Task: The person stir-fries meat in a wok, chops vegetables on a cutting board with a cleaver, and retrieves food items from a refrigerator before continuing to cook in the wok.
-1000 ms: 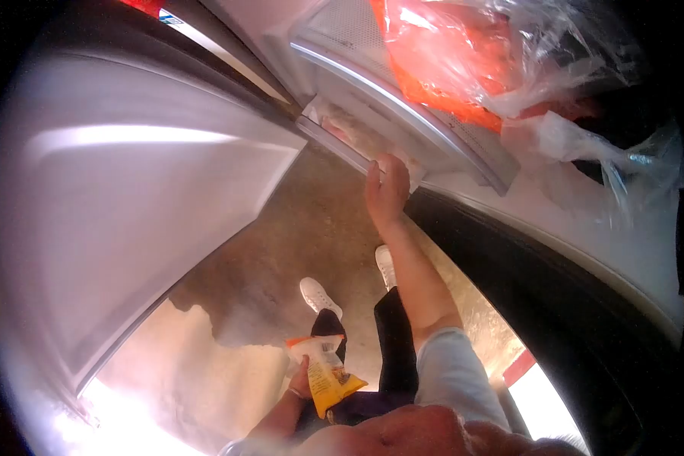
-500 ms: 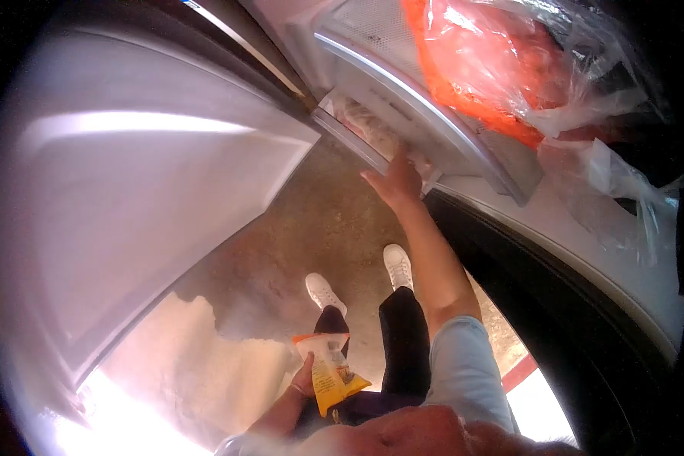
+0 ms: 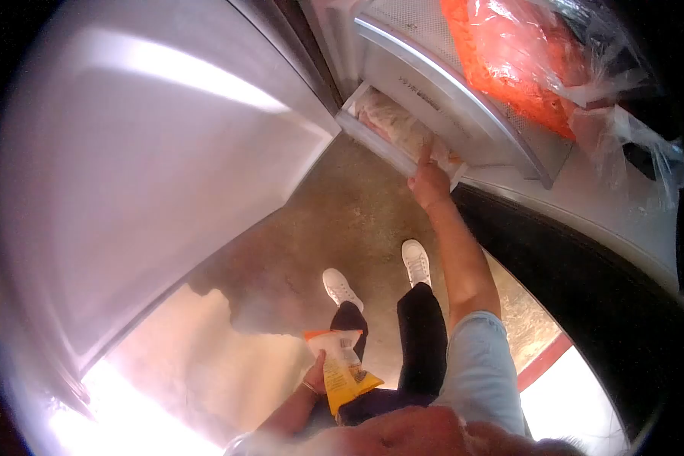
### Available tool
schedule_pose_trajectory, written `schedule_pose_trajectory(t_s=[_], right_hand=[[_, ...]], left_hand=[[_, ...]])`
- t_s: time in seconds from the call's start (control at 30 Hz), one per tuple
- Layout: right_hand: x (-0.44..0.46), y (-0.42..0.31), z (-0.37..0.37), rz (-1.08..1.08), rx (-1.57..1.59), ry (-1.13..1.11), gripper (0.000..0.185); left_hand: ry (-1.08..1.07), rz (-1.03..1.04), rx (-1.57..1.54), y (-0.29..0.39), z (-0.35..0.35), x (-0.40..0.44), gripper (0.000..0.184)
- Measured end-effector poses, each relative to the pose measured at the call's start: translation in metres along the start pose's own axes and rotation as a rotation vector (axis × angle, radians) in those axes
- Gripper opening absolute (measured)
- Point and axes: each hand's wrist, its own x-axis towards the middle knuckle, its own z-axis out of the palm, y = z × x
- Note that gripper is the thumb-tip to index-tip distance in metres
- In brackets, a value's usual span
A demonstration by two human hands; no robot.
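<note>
My left hand (image 3: 316,372), low in the view, is closed on the side of a yellow, orange and clear plastic food packet (image 3: 345,374). Farther up, my right hand (image 3: 431,186) grips the front edge of a lower freezer drawer (image 3: 375,143), with fingers reaching over the rim and the thumb partly hidden. That drawer is pulled partway out. Inside it lies a clear bag (image 3: 391,121) with pale pinkish contents that I cannot make out. Above it is the front of another drawer (image 3: 433,95).
The open fridge door (image 3: 167,152) takes up the left side. An orange bag (image 3: 501,53) and crumpled clear plastic (image 3: 623,144) are at the upper right. A dark panel (image 3: 570,258) runs along the right. My white shoes (image 3: 416,262) stand on the concrete floor (image 3: 334,205).
The lower drawer is farther out and shows more of the bag inside. My right hand has closed in on its front edge. The view has shifted slightly; my left hand still holds the packet.
</note>
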Motion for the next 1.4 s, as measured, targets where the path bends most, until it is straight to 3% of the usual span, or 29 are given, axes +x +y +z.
schedule_pose_trajectory(t_s=[0.03, 0.23, 0.5, 0.6, 0.7, 0.8, 0.9, 1.0, 1.1, 1.2, 1.33, 1.4], right_hand=[[-0.007, -0.006, 0.004, 0.014, -0.003, -0.024, 0.078], [-0.04, -0.037, 0.03, 0.009, 0.001, -0.12, 0.08], [-0.05, -0.046, -0.026, 0.071, 0.221, -0.131, 0.073], [-0.024, -0.034, -0.015, -0.153, 0.112, 0.56, 0.071], [0.017, -0.061, -0.022, -0.076, 0.178, 0.183, 0.074], [0.032, -0.081, -0.022, -0.05, 0.095, 0.239, 0.076], [0.048, -0.083, -0.028, -0.04, 0.129, 0.118, 0.072], [0.053, -0.048, -0.046, -0.112, 0.757, -0.187, 0.065], [0.06, -0.005, -0.036, 0.169, 1.046, -0.25, 0.063], [0.036, -0.021, -0.01, -0.095, 0.578, 0.356, 0.068], [0.03, -0.036, -0.002, 0.028, 0.615, 0.322, 0.064], [0.029, -0.037, -0.003, -0.002, 0.672, 0.295, 0.056]], left_hand=[[0.095, 0.01, 0.045, 0.006, 0.017, -0.01, 0.079], [0.096, 0.046, 0.032, 0.002, -0.006, -0.001, 0.077], [-0.048, 0.031, 0.05, 0.006, 0.001, -0.005, 0.078], [-0.08, 0.028, 0.052, 0.007, 0.001, -0.003, 0.078], [-0.033, 0.012, 0.073, 0.008, 0.012, -0.008, 0.077], [-0.038, 0.019, 0.054, 0.002, 0.004, -0.002, 0.076], [-0.076, 0.01, 0.009, -0.002, 0.001, 0.001, 0.076], [-0.09, 0.038, 0.037, 0.0, 0.008, -0.003, 0.076], [-0.052, 0.035, 0.017, 0.003, 0.02, -0.009, 0.077], [-0.117, 0.024, 0.03, 0.001, 0.013, -0.003, 0.077], [-0.167, 0.034, 0.111, 0.01, 0.026, -0.013, 0.078], [-0.5, -0.08, -0.244, 0.001, -0.006, 0.011, 0.078]])
